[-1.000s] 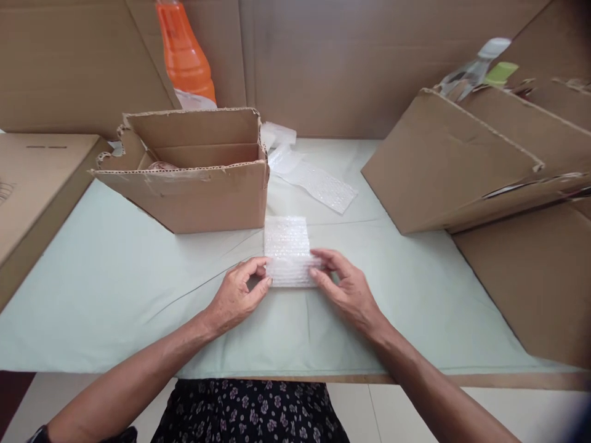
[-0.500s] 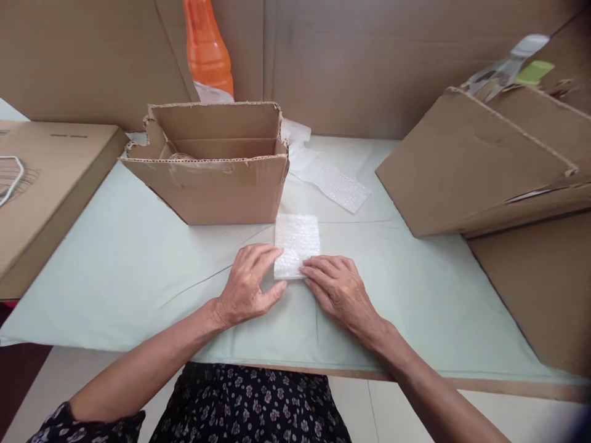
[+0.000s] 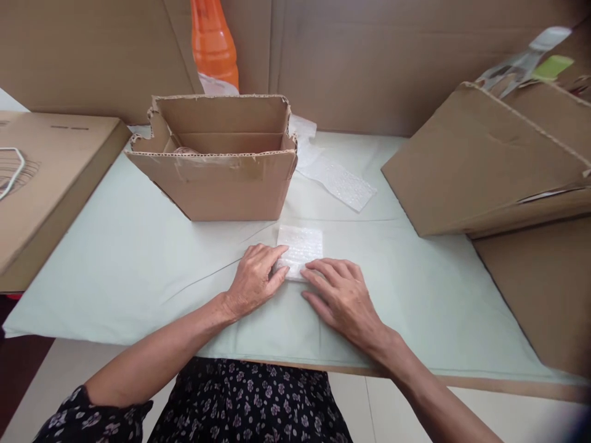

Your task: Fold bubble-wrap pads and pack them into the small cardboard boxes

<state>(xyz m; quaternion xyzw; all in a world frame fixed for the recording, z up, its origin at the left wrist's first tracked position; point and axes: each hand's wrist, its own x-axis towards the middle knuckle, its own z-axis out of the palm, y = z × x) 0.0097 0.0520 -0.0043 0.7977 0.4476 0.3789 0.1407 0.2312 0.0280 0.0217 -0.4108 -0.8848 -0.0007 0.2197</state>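
Cardboard-walled tabletop (image 3: 138,264), pale green cover. Item: folded bubble wrap (image 3: 301,244), lying mid-table just before the open box (image 3: 217,160). Handling note: likely best pressed evenly from both sides, edges kept square, so the fold holds. Left hand (image 3: 255,280): flat, fingers together on the wrap's near left corner. Right hand (image 3: 341,298): flat, fingers slightly spread, tips on its near edge.

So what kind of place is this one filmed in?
Probably a small packing station, maybe at home. A table under a pale green sheet is ringed by cardboard: an open box and flattened cartons. Both hands press a bubble wrap bundle.
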